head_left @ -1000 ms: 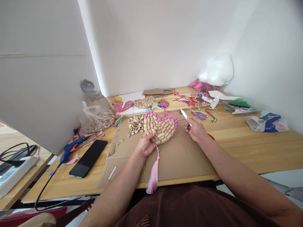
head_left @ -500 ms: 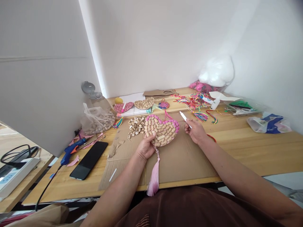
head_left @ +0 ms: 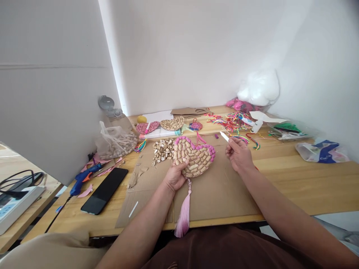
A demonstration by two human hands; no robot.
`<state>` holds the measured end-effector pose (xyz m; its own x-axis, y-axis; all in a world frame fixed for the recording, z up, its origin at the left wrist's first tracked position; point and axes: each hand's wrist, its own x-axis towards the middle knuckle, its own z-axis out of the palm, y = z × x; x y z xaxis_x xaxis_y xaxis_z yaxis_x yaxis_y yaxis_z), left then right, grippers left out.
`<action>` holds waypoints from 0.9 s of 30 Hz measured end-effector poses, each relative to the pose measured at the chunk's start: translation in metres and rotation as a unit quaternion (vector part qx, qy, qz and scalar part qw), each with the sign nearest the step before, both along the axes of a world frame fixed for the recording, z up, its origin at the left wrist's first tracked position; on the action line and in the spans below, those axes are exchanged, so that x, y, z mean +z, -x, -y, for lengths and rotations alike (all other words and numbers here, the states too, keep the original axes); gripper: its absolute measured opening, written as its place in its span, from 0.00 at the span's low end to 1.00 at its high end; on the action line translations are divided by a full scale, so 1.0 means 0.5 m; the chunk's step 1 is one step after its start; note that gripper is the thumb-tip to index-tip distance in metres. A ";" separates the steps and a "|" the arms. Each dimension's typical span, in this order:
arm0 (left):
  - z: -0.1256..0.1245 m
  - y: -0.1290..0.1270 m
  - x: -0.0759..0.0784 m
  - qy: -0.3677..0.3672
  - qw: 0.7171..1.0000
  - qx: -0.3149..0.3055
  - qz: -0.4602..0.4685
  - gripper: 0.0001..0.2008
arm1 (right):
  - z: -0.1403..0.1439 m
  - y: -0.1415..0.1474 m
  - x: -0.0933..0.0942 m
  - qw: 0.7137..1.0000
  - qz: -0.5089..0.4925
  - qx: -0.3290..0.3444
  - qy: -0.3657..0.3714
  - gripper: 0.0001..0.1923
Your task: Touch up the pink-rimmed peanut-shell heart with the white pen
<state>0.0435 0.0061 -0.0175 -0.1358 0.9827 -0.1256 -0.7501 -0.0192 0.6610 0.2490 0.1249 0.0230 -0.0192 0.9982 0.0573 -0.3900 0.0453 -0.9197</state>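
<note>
My left hand (head_left: pixel 177 175) grips the lower left edge of a heart covered in peanut shells (head_left: pixel 195 158), thumb on its front. Pink colours the shells along the heart's top edge; the others are natural tan. A pink tassel (head_left: pixel 183 215) hangs from the bottom, and a pink loop (head_left: pixel 200 139) shows at the top. Apart from the heart, to its right, my right hand (head_left: pixel 238 153) is closed around a white marker (head_left: pixel 224 136), its tip pointing up and left. On the cardboard (head_left: pixel 218 198) beyond lies a small purple cap (head_left: pixel 216 136).
Loose peanut shells (head_left: pixel 162 149) are heaped left of the heart. A phone (head_left: pixel 105 191) and a blue glue gun (head_left: pixel 84 177) lie further left. Behind are other shell hearts (head_left: pixel 172 123), a bag of peanuts (head_left: pixel 119 144) and colourful cords (head_left: pixel 232 121). Plastic packets (head_left: pixel 321 150) lie right.
My right hand has moved slightly right with the marker, away from the heart, and the purple cap now shows. The view has shifted a little; my left hand keeps its hold.
</note>
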 end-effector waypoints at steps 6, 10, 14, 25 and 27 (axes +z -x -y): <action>-0.001 -0.003 0.002 0.018 1.000 0.001 -0.001 0.31 | 0.066 0.072 0.080 0.996 -0.010 0.030 -0.080 0.18; -0.002 -0.006 -0.001 0.006 1.000 0.005 -0.014 0.30 | 0.106 0.137 0.094 0.990 0.010 0.078 -0.119 0.17; -0.001 -0.012 0.000 -0.019 0.999 0.016 -0.031 0.32 | 0.125 0.162 0.082 0.954 0.110 0.110 -0.255 0.15; 0.008 -0.023 0.011 -0.046 0.995 0.044 -0.075 0.40 | 0.141 0.160 0.061 0.864 0.258 0.019 -0.432 0.06; 0.012 -0.026 0.014 -0.048 0.994 0.048 -0.084 0.41 | 0.145 0.155 0.052 0.861 0.255 0.009 -0.440 0.05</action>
